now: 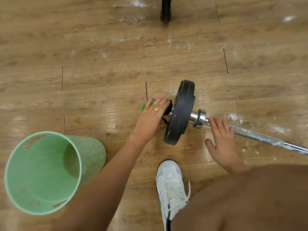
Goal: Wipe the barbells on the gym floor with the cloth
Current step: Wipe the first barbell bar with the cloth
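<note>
The cloth (147, 104) is green, the plate (180, 114) black, the bucket (93, 150) mint, the shoe (168, 177) white.

The barbell (258, 137) is laid on the wooden floor (100, 77), its chalk-streaked steel shaft running right from an upright black plate (180, 114). A green cloth (147, 104) is bunched at its left end.
</note>
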A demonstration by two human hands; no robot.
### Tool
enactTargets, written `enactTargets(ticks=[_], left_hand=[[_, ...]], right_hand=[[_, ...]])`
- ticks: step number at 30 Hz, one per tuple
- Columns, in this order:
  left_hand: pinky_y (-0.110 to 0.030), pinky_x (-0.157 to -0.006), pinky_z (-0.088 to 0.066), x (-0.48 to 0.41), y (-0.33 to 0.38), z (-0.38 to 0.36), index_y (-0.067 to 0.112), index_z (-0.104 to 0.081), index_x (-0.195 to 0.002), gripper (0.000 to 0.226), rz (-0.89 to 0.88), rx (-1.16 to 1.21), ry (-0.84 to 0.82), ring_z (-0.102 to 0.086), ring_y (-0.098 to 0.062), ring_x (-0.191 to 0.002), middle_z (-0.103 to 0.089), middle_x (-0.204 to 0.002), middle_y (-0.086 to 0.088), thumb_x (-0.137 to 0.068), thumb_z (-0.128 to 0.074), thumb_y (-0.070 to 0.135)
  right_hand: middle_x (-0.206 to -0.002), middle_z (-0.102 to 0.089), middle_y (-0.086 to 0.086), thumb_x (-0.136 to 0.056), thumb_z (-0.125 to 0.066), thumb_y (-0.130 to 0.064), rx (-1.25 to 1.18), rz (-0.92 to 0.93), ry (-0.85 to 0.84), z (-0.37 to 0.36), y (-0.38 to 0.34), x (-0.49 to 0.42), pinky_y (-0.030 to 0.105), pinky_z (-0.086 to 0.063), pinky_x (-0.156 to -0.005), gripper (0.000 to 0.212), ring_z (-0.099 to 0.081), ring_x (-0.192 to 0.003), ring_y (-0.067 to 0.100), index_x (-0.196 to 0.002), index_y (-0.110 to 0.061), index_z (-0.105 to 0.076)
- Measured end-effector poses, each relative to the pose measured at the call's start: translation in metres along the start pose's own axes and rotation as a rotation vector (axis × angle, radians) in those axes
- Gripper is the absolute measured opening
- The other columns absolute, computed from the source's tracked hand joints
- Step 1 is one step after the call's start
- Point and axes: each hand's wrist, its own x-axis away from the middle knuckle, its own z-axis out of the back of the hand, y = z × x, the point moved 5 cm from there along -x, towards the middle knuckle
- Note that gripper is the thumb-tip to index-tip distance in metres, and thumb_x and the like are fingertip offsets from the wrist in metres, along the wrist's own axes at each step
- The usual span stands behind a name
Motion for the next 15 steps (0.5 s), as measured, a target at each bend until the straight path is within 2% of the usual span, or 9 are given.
enactTargets(ticks=[2,5,8,12,15], left_hand=[[-0.046,-0.125,-0.015,0.003,0.004,0.001,0.005,-0.04,-0.15,0.079,0.033,0.026,0.01,-0.025,-0.024,-0.152,-0.036,-0.16,-0.011,-0.076,-0.061,-0.012],[-0.045,-0.126,-0.012,-0.001,0.01,-0.001,0.005,-0.035,-0.152,0.081,0.081,0.054,0.001,-0.024,-0.024,-0.152,-0.035,-0.16,-0.012,-0.079,-0.062,-0.015],[-0.044,-0.126,-0.01,0.006,0.012,-0.004,0.006,-0.032,-0.154,0.083,0.093,0.058,-0.023,-0.018,-0.023,-0.154,-0.03,-0.163,-0.012,-0.079,-0.063,-0.014],[-0.041,-0.125,-0.007,0.034,0.013,-0.008,0.009,-0.025,-0.158,0.095,0.101,0.071,-0.031,-0.004,-0.017,-0.154,-0.02,-0.167,-0.007,-0.074,-0.057,-0.024],[-0.038,-0.125,-0.003,0.031,0.013,-0.011,0.008,-0.029,-0.157,0.091,0.128,0.086,-0.014,-0.002,-0.015,-0.154,-0.021,-0.166,-0.007,-0.076,-0.06,-0.022]], right_hand=[[-0.168,-0.004,-0.005,-0.097,-0.057,-0.014,0.007,-0.007,-0.013,-0.004,-0.001,0.007,0.04,0.014,-0.118,0.081,0.014,-0.152,0.014,-0.161,-0.023,-0.008],[-0.167,0.0,-0.006,-0.096,-0.058,-0.016,0.04,-0.018,-0.025,-0.009,-0.002,0.015,0.037,0.017,-0.117,0.084,0.015,-0.152,0.016,-0.161,-0.023,-0.007],[-0.165,0.006,-0.009,-0.096,-0.058,-0.018,0.047,-0.022,-0.055,-0.012,-0.003,0.017,0.036,0.019,-0.115,0.084,0.018,-0.15,0.015,-0.161,-0.024,-0.004],[-0.161,0.012,-0.012,-0.097,-0.056,-0.018,0.047,-0.025,-0.122,-0.011,-0.001,0.02,0.038,0.016,-0.115,0.086,0.022,-0.147,0.012,-0.157,-0.028,0.004],[-0.162,0.013,-0.011,-0.098,-0.055,-0.019,0.057,-0.032,-0.129,-0.015,-0.004,0.026,0.038,0.017,-0.116,0.086,0.023,-0.148,0.013,-0.156,-0.029,0.007]])
